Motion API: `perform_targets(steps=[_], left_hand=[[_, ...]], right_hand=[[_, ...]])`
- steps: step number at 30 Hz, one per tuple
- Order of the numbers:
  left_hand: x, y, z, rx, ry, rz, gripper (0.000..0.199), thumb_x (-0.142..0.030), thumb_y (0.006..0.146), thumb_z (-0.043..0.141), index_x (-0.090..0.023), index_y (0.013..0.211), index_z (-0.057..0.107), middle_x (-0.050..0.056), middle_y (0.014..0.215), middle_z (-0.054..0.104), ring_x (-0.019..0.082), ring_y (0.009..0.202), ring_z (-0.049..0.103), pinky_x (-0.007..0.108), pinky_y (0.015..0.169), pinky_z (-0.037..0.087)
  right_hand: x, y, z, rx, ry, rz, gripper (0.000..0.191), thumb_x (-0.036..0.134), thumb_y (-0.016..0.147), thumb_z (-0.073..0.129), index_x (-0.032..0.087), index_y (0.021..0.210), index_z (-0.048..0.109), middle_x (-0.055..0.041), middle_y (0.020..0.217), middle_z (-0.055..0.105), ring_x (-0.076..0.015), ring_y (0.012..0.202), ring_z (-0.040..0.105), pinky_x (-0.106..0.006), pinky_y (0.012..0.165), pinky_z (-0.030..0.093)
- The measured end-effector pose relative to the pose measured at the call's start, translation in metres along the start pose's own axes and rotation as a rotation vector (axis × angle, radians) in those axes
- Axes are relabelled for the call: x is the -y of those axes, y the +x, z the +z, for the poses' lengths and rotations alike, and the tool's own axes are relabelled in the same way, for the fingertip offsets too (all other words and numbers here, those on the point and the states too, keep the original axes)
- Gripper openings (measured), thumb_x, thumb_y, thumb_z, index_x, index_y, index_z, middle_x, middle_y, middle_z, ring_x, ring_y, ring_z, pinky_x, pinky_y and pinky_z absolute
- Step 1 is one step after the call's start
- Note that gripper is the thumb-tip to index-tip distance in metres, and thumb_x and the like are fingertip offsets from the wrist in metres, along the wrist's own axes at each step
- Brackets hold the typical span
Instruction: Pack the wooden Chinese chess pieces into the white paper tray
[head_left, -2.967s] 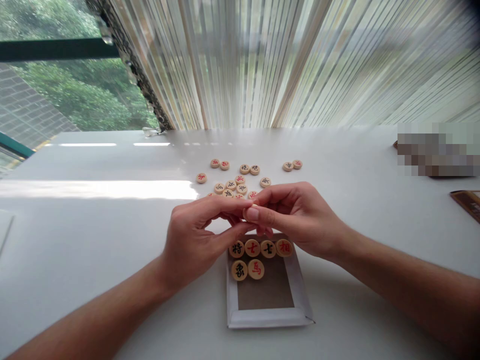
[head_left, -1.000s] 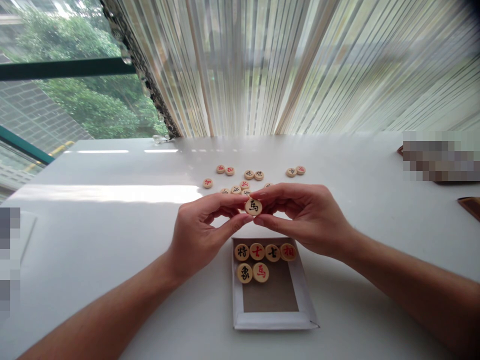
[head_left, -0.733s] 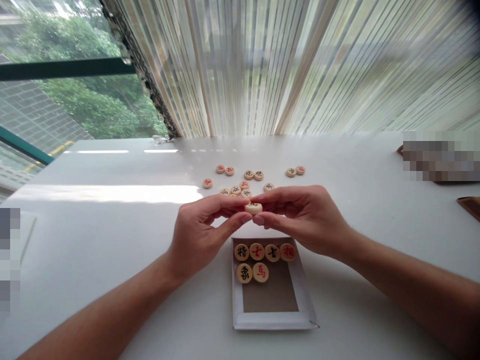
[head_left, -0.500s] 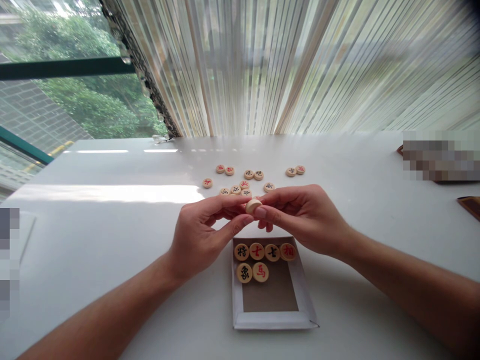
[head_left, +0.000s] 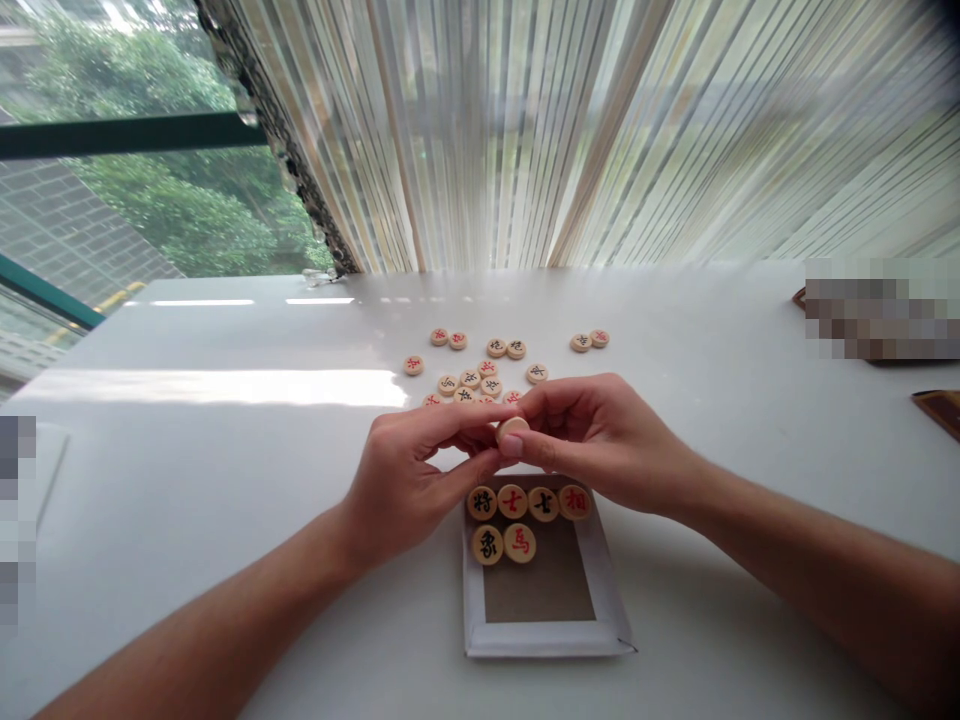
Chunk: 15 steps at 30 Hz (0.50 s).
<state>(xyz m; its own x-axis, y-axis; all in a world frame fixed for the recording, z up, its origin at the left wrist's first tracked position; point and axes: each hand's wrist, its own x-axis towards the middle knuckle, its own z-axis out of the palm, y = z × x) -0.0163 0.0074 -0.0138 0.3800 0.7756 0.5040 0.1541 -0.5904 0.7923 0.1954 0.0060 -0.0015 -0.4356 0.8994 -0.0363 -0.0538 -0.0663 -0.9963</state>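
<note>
A round wooden piece (head_left: 513, 432), its visible face plain, is pinched between my left hand (head_left: 420, 470) and my right hand (head_left: 600, 440), just above the far edge of a shallow white box (head_left: 547, 640). In the box's far row lie four pieces, a black one (head_left: 482, 502), a red one (head_left: 512, 502), another black one (head_left: 544, 504) and a red one (head_left: 574, 502). A black piece (head_left: 487, 545) and a red piece (head_left: 520, 543) sit in the row nearer to me. The fingers partly hide the held piece.
Several loose pieces with red or black characters lie beyond my hands, among them a red one (head_left: 413, 365) and a black one (head_left: 537, 373). A dark brown object (head_left: 937, 412) rests at the table's right edge. A striped curtain (head_left: 487, 150) hangs behind.
Both hands have moved slightly toward me with the piece, which has turned between the fingers. More loose pieces now show beyond them.
</note>
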Motion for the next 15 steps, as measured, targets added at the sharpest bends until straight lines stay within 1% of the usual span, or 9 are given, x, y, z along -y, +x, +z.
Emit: perform_targets(steps=[3,6,10,12,15], left_hand=[[-0.0013,0.0002,-0.0003,0.006,0.075,0.046,0.028,-0.009,0.088,0.082,-0.02,0.114,0.082,0.003,0.095,0.085,0.014,0.076,0.08,0.024,0.077,0.069],[-0.0011,0.0,-0.0008,0.007,0.106,0.061,0.027,-0.01,0.089,0.081,-0.02,0.114,0.082,0.003,0.096,0.085,0.015,0.077,0.08,0.025,0.078,0.069],[0.0002,-0.0002,-0.0012,0.027,0.075,0.053,0.028,-0.012,0.089,0.082,-0.022,0.115,0.082,0.004,0.096,0.085,0.017,0.079,0.08,0.028,0.078,0.07],[0.0009,-0.0002,-0.0014,0.034,0.037,0.03,0.027,-0.013,0.089,0.082,-0.022,0.115,0.082,0.004,0.096,0.085,0.017,0.08,0.08,0.027,0.078,0.069],[0.0021,-0.0003,-0.0018,0.032,-0.034,-0.006,0.028,-0.013,0.09,0.083,-0.022,0.116,0.081,0.004,0.095,0.083,0.015,0.08,0.078,0.024,0.076,0.068]], right_hand=[[0.0007,0.0001,0.001,0.005,0.011,0.031,0.034,0.043,0.071,0.098,0.018,0.083,0.08,-0.0005,0.068,0.067,-0.0139,0.062,0.059,-0.026,0.055,0.049],[0.0025,0.0008,0.001,0.003,-0.018,0.011,0.035,0.046,0.071,0.097,0.018,0.079,0.078,0.0,0.066,0.066,-0.0125,0.059,0.055,-0.024,0.051,0.044],[0.0042,0.001,-0.0011,-0.01,-0.109,-0.016,0.035,0.049,0.077,0.093,0.017,0.076,0.077,0.0004,0.063,0.064,-0.0107,0.056,0.051,-0.023,0.047,0.038],[0.0045,0.001,-0.0026,0.001,-0.122,-0.029,0.034,0.049,0.082,0.089,0.017,0.078,0.078,0.0004,0.063,0.063,-0.0108,0.055,0.052,-0.022,0.048,0.039],[0.0046,0.0016,-0.0046,0.042,-0.063,-0.065,0.031,0.047,0.086,0.086,0.017,0.082,0.079,0.0,0.067,0.066,-0.0108,0.058,0.056,-0.022,0.052,0.045]])
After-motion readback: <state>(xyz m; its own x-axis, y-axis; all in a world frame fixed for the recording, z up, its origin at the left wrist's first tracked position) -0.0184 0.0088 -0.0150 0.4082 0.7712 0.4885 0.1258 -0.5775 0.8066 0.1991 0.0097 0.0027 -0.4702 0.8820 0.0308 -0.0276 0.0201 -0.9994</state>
